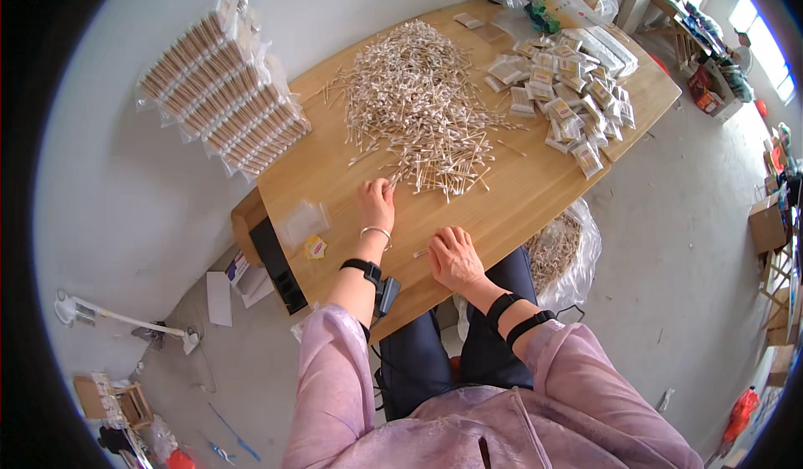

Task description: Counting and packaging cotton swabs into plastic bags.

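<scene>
A big loose heap of cotton swabs (418, 84) covers the middle of the wooden table (519, 193). At the heap's near left edge, my left hand (376, 204) has its fingertips pinched together on swabs. Nearer to me, my right hand (454, 256) rests low over the table with its fingers curled in. White swab tips (420, 253) stick out to the left of those fingers; the rest of what it holds is hidden. Clear plastic bags (305, 222) lie left of my left hand, with small yellow-and-white cards (314, 247) beside them.
Many small filled packets (577, 93) are piled at the table's right, near a plastic carrier bag (573, 5). Large clear packs of swabs (226, 84) are stacked at the left by the wall. Below the table's right edge sits a clear sack of swabs (585, 243).
</scene>
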Available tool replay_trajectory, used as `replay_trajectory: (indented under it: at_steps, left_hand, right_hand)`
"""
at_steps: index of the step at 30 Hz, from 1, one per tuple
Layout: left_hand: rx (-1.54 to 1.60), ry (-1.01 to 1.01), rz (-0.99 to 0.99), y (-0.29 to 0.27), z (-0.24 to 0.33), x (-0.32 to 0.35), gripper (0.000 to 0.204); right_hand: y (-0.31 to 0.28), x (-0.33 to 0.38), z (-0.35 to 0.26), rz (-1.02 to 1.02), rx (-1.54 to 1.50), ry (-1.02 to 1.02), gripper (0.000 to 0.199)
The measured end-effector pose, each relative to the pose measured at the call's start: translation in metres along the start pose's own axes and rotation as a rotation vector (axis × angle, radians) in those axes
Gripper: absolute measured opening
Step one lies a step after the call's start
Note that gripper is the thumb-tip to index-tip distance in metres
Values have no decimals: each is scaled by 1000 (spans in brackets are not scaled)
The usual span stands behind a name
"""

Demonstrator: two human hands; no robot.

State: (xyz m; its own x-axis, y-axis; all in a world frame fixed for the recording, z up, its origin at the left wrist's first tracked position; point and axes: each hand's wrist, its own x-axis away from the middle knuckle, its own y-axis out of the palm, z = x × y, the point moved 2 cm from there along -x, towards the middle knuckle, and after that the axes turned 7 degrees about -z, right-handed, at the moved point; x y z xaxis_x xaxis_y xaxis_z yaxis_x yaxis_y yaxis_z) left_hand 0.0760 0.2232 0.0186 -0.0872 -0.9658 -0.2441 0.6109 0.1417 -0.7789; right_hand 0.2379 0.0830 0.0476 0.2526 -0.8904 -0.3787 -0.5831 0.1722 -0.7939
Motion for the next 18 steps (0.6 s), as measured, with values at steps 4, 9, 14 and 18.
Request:
replay_trajectory:
  at_steps: [4, 9, 14, 18]
  left_hand:
    - [-31, 58, 30, -3, 10, 43, 8]
    - [39, 58, 3, -19, 12, 108, 9]
    - [-83, 79, -9, -30, 30, 147, 11]
    - [-139, 85, 33, -32, 34, 161, 12]
  right_hand:
    - [-1, 5, 3, 15, 9, 3, 12]
    - [14, 10, 3, 6, -16, -37, 14]
    - [7, 4, 8, 2, -28, 15, 15]
    - [11, 2, 11, 49, 27, 52, 14]
